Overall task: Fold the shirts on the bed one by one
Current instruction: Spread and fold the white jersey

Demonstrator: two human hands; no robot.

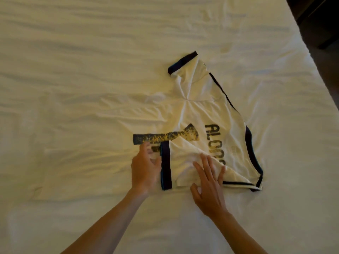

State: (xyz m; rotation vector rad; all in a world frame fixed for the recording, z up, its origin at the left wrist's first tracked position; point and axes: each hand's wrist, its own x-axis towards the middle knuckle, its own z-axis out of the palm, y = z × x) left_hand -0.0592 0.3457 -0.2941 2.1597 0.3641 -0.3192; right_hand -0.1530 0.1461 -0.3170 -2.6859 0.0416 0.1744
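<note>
At two o'clock we saw a strip of dark floor (324, 57) and some dark furniture (311, 11), details unclear.

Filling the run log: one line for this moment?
step: sleeve folded in | left hand: on cuff | right hand: flat on sleeve | shirt: on bed

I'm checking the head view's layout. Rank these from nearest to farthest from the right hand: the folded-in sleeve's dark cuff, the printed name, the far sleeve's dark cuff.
1. The folded-in sleeve's dark cuff, just left of the right hand.
2. The printed name, just beyond the fingertips, on the shirt.
3. The far sleeve's dark cuff, at the shirt's top end.

The first two are close.
</note>
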